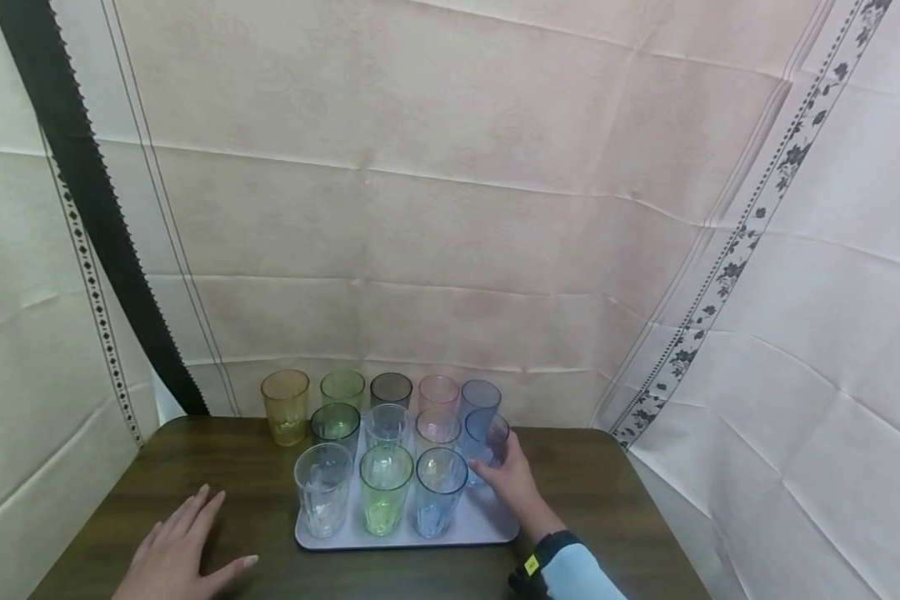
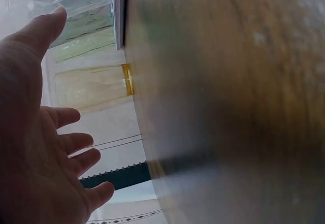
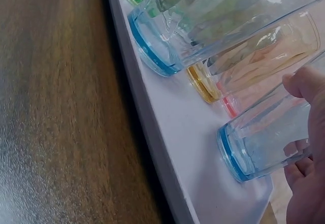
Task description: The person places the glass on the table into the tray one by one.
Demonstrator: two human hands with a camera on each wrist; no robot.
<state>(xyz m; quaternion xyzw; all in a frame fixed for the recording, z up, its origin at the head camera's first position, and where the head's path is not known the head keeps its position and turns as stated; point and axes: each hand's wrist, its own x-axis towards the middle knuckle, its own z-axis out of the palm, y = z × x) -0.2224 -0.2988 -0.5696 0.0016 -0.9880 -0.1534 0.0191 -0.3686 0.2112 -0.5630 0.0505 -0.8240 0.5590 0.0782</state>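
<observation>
My right hand (image 1: 516, 482) grips a blue-tinted drinking glass (image 3: 264, 137) around its side, thumb on one side and fingers on the other. This glass is upright, its blue base close over the right part of a white tray (image 1: 483, 525). In front and to its left stands another blue glass (image 1: 439, 496), then a green glass (image 1: 384, 492) and a clear glass (image 1: 322, 492) along the tray's front. My left hand (image 1: 176, 550) holds nothing; its fingers are spread over the table, left of the tray, palm facing down.
Behind stand more tumblers: a dark green one (image 1: 335, 423), an amber-tinted one (image 1: 437, 429), a pink one (image 1: 438, 390) and others. A yellow glass (image 1: 287, 408) stands on the wooden table (image 1: 255, 475) beyond the tray's left side. Hanging cloth (image 1: 435, 233) encloses the table behind.
</observation>
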